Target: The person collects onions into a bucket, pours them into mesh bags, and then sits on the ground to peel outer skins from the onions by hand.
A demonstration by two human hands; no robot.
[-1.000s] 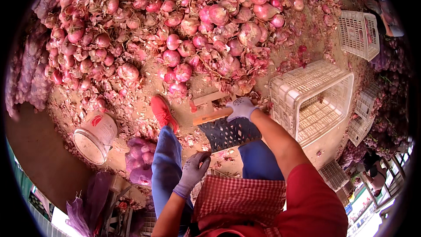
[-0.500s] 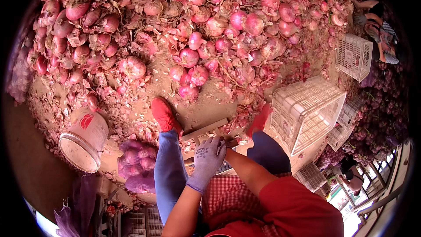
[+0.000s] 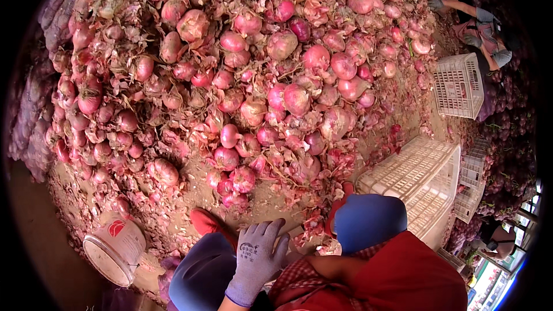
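Observation:
My left hand [image 3: 258,258], in a pale lavender work glove with dark print on its back, is held over my lap between my knees. Its fingers point forward, stretched out, with the thumb apart, and nothing shows in them. My right forearm bends in across the checked apron [image 3: 308,279]; the hand at its end is hidden behind the apron and my left hand. Ahead of my feet lies a wide heap of red onions [image 3: 296,99] amid loose dry skins. A small cluster of onions [image 3: 243,178] forms the heap's near edge, beyond my left hand.
A white plastic crate [image 3: 412,181] lies on its side by my right knee, and another crate [image 3: 459,86] stands farther right. At left a white bucket [image 3: 115,250] is tipped over. Filled mesh sacks [image 3: 34,115] line the far left. A co-worker [image 3: 481,31] bends at far right.
The view has shifted so that the heap and crates sit lower. My left hand has come away from the right forearm, its fingers straightening. My right hand has dropped from sight.

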